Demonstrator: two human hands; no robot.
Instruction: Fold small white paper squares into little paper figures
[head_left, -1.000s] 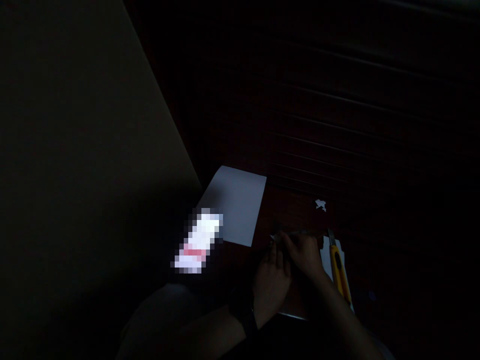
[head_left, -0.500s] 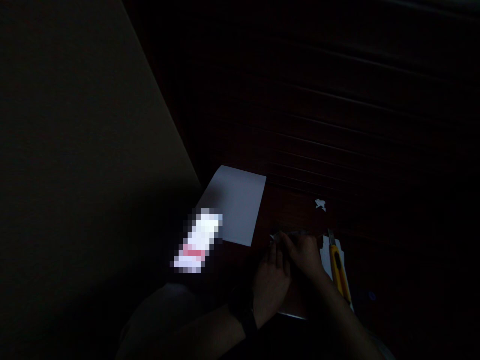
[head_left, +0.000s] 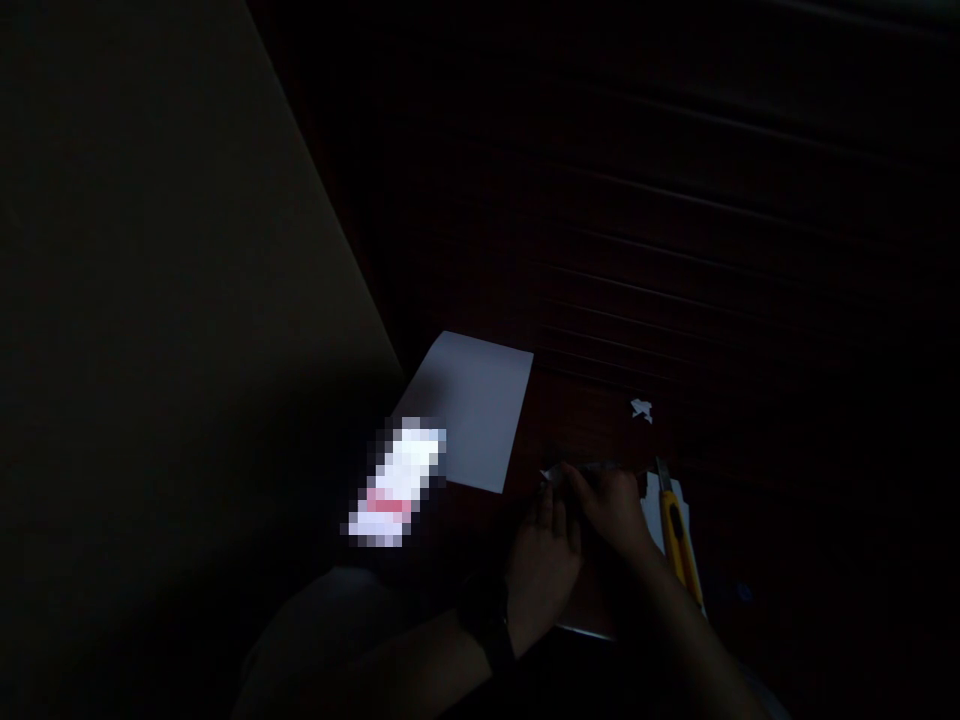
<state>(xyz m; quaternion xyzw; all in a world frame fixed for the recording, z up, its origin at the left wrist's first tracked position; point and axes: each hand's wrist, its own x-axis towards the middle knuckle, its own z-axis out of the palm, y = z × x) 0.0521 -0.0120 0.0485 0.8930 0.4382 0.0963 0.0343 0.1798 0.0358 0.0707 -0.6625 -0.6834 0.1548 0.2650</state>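
The scene is very dark. My left hand (head_left: pixel 541 562), with a dark band at the wrist, and my right hand (head_left: pixel 613 512) are pressed together low on a dark wooden surface. Their fingertips meet on a small pale piece of paper (head_left: pixel 553 473), and the fingers look pinched on it. A yellow utility knife (head_left: pixel 677 535) lies just right of my right hand, on a white sheet (head_left: pixel 654 520), with its blade pointing away from me.
A white sheet of paper (head_left: pixel 474 410) lies to the upper left of my hands. Beside it glows a bright blurred rectangle (head_left: pixel 396 482). A small white paper scrap (head_left: pixel 641 409) lies farther back. A large pale board (head_left: pixel 150 300) fills the left side.
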